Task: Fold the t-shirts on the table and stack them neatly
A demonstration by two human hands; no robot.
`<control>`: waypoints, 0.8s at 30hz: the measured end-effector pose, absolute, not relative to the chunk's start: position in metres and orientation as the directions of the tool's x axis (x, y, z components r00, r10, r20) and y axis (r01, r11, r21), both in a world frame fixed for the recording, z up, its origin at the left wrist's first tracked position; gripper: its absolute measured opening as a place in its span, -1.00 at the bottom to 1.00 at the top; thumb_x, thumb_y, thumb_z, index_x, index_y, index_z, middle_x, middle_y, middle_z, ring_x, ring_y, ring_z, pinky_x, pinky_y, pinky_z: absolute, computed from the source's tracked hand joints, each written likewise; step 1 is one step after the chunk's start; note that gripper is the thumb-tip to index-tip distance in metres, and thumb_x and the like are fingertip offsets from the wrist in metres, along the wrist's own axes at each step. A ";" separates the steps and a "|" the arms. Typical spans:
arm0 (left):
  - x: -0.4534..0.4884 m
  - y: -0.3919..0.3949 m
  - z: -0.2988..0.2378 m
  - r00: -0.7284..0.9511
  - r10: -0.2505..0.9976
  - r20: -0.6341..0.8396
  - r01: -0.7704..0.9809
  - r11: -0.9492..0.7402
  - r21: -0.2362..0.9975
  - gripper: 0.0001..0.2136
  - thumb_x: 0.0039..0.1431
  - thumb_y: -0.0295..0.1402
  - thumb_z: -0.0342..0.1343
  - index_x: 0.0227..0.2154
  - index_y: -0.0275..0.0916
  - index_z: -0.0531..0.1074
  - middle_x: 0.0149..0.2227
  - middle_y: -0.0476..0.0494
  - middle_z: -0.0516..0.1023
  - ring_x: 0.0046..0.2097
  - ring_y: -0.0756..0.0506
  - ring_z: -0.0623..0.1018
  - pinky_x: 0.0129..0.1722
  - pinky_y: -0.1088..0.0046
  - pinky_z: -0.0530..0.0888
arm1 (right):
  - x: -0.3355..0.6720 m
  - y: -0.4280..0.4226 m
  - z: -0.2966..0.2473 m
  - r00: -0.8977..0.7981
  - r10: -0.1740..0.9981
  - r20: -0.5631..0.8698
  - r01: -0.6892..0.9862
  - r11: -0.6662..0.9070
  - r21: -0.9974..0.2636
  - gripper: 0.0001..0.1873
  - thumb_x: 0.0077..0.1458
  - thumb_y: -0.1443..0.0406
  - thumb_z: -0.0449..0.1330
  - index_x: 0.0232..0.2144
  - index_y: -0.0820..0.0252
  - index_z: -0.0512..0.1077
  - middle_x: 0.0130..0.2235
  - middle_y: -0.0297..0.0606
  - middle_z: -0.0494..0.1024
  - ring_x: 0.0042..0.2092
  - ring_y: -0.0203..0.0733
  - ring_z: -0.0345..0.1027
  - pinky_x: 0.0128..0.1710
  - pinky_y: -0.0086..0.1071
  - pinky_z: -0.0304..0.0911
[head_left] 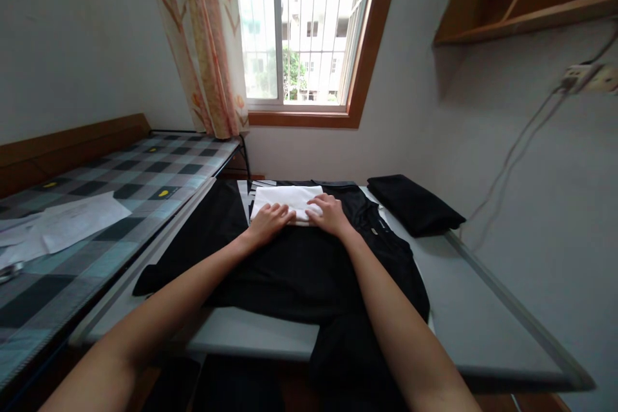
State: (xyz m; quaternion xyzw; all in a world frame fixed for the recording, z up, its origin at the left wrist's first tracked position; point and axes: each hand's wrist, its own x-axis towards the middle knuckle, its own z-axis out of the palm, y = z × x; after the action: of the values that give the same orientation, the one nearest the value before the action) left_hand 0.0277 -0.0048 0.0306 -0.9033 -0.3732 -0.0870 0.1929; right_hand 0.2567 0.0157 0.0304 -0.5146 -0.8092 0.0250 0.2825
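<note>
A: Left arm?
B: Bare, in from the lower left corner, slanting forward and inward.
A: Right arm?
B: Bare too, in from lower right, leaning inward. Pair converge ahead.
A: Left hand?
B: Back upward, fingers bent, thumb inward.
A: Right hand?
B: Back upward, fingers bent and slightly parted, pointing inward. Hands near each other, apart.
A: Gripping?
B: Cannot tell; fingertips partly hidden.
</note>
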 end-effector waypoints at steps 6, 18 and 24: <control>-0.029 0.001 0.025 0.659 0.658 0.365 0.719 -0.693 -0.048 -0.65 0.19 -0.46 0.01 0.04 -0.19 0.37 0.03 -0.23 0.46 0.04 -0.21 0.43 0.00 0.23 0.33 | 0.248 0.004 0.029 -0.481 0.842 0.245 0.826 0.529 -0.194 -0.38 0.00 0.04 0.29 0.10 0.09 0.38 0.11 -0.05 0.36 0.09 0.08 0.22 0.05 -0.08 0.09; -0.049 -0.001 0.026 0.581 0.712 0.393 0.772 -0.636 0.011 -0.56 0.04 -0.54 0.04 0.00 -0.15 0.47 -0.02 -0.22 0.50 0.01 -0.26 0.44 0.05 0.08 0.29 | 0.233 -0.004 0.034 -0.472 0.849 0.240 0.870 0.492 -0.029 -0.34 -0.04 0.40 0.23 0.16 0.01 0.31 0.15 -0.10 0.32 0.14 0.10 0.14 0.12 -0.06 -0.07; -0.050 0.000 0.027 0.505 0.758 0.413 0.804 -0.587 0.095 -0.63 0.08 -0.47 0.06 -0.04 -0.13 0.51 -0.05 -0.20 0.54 -0.02 -0.24 0.47 0.08 0.07 0.27 | 0.232 -0.011 0.043 -0.276 0.938 0.210 0.958 0.286 -0.019 -0.59 0.10 0.43 0.11 0.00 0.12 0.47 0.03 0.04 0.42 0.00 0.12 0.26 -0.06 -0.08 0.06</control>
State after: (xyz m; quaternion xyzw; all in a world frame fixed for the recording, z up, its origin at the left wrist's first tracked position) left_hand -0.0499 -0.0002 0.0269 -0.8657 -0.4511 -0.2101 0.0544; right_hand 0.2319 -0.0114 0.0432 -0.5950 -0.7967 -0.0554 0.0903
